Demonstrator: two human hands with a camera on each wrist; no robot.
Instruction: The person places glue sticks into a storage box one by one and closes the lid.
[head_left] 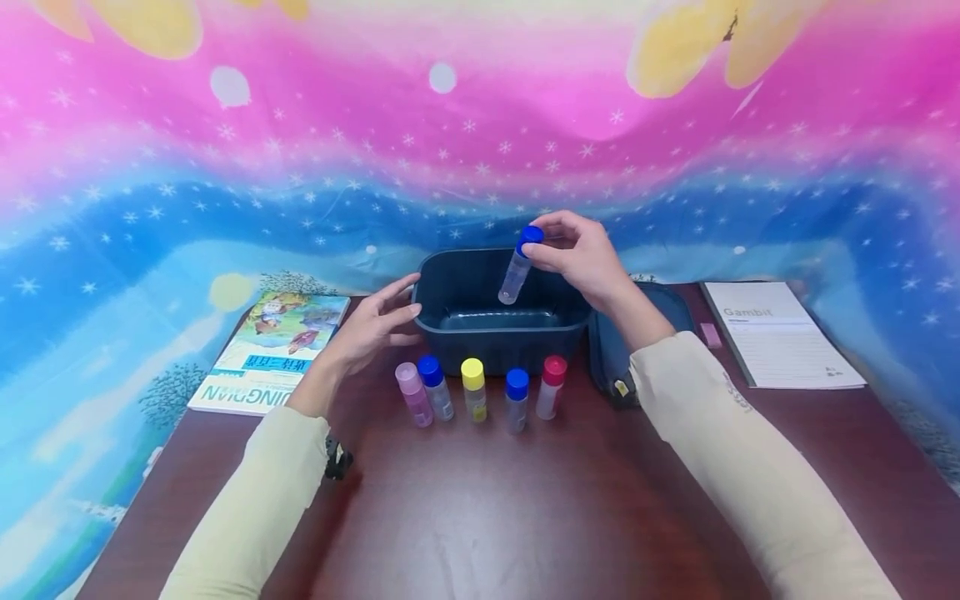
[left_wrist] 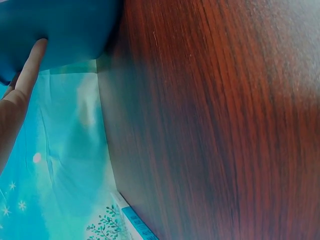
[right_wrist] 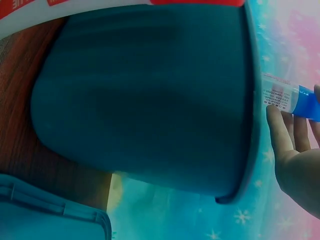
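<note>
My right hand [head_left: 581, 254] pinches the blue cap of a clear glue bottle [head_left: 514, 278]. Tilted slightly, the bottle hangs over the opening of a dark teal bin [head_left: 506, 346]. In the right wrist view, the lower end of this bottle [right_wrist: 280, 93] is right at the rim. My left hand [head_left: 371, 325] rests against the bin's left side, fingers extended. Before the bin stand several capped bottles: a pink one [head_left: 415, 396], a blue-capped one [head_left: 439, 390], a yellow-capped one [head_left: 474, 392], another blue-capped one [head_left: 517, 402] and a red-capped one [head_left: 551, 389].
A dark lid [head_left: 611, 350] lies to the right of the bin, beside a small pink block [head_left: 711, 336]. Farther right is a notepad [head_left: 783, 337]. At the left lies a book [head_left: 273, 354] with a colourful cover. A patterned cloth [head_left: 480, 158] hangs behind the brown table [head_left: 480, 508].
</note>
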